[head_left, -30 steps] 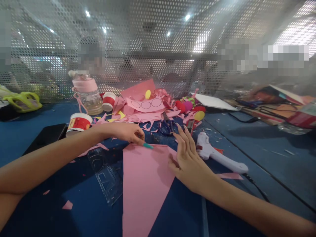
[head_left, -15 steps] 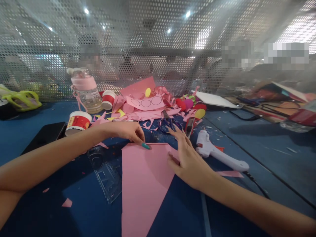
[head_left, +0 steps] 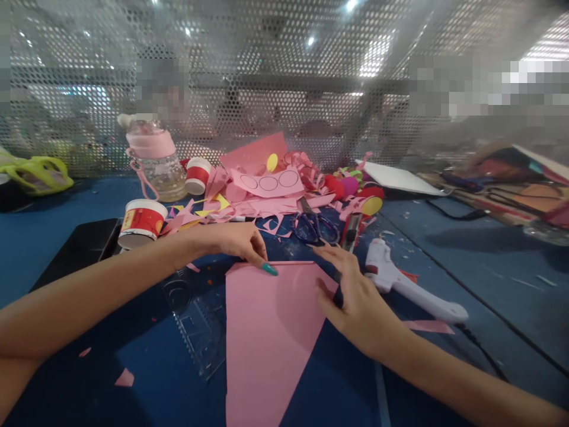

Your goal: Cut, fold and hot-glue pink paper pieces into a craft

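Pink paper sheet (head_left: 271, 338) lies flat on the blue tabletop (head_left: 146, 403), its far edge folded over in a narrow strip and its right side slanting in toward the near end. At that fold, the left hand (head_left: 244, 244) is curled, with a long teal nail touching the paper; whether the fingers pinch the strip or only press it, I cannot tell. Over the sheet's far right corner, the right hand (head_left: 349, 296) is half open, fingers loosely spread, with nothing in its grasp.

Just left of the sheet is a clear plastic stencil ruler (head_left: 202, 333). To its right sits a white hot glue gun (head_left: 411, 286). Beyond its far edge are blue-handled scissors (head_left: 315, 228), a red utility knife (head_left: 351, 232) and a heap of pink paper scraps (head_left: 262, 205). Farther left of the sheet stand a red-and-white paper cup (head_left: 142, 222) and a pink-lidded bottle (head_left: 156, 169).
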A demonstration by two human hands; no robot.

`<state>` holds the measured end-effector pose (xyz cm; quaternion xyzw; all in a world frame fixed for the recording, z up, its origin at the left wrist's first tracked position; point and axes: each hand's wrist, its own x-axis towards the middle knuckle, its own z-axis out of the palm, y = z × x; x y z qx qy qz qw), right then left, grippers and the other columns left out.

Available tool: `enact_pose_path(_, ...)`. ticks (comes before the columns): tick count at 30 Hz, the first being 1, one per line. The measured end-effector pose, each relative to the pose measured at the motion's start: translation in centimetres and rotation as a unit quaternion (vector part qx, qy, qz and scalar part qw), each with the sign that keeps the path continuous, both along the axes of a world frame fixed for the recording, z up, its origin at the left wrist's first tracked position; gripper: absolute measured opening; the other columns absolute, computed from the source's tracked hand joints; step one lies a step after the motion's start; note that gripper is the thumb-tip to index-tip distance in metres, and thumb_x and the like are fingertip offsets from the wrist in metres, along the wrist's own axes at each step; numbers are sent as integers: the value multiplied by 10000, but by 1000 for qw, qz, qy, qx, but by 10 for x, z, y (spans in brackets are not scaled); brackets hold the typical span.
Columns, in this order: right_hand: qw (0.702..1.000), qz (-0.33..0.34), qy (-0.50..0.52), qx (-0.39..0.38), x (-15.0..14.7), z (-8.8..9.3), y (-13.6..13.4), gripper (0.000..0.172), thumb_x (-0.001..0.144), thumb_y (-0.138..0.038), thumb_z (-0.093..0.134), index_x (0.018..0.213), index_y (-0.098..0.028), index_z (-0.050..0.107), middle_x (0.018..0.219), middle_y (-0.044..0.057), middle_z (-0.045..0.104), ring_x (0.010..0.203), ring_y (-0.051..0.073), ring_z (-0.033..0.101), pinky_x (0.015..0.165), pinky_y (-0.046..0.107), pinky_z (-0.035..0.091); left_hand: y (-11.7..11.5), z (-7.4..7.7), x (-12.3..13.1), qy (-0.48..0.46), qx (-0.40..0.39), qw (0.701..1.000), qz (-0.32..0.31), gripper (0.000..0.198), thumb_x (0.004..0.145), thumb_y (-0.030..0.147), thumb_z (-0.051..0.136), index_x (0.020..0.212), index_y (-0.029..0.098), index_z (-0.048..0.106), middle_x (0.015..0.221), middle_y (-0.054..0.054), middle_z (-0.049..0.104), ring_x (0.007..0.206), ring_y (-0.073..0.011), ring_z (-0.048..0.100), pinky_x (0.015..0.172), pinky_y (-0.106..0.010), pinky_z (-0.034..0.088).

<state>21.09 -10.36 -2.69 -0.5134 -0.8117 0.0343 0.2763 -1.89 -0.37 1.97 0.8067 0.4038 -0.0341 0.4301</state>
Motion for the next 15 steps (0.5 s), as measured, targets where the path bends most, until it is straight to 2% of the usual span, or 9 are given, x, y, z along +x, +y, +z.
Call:
enact_pose_path(6,999,10,14,31,0,2,1,439,858,-197,435,1277,-136,320,1238,186,487,1238,266,445,984,441,431,7,-4,-4,-22,-38,999,10,404,612,491,713,801,133,708,709,-35,640,640,-129,496,584,-239,357)
enact_pose_path(15,998,44,39,25,3,3,1,453,844,-149,448,1271,-161,298,1261,183,492,1285,268,389,1005,481,399,5,-3,-4,-46,-71,996,39,356,593,444,751,767,138,700,732,-42,669,687,-143,566,628,-237,390)
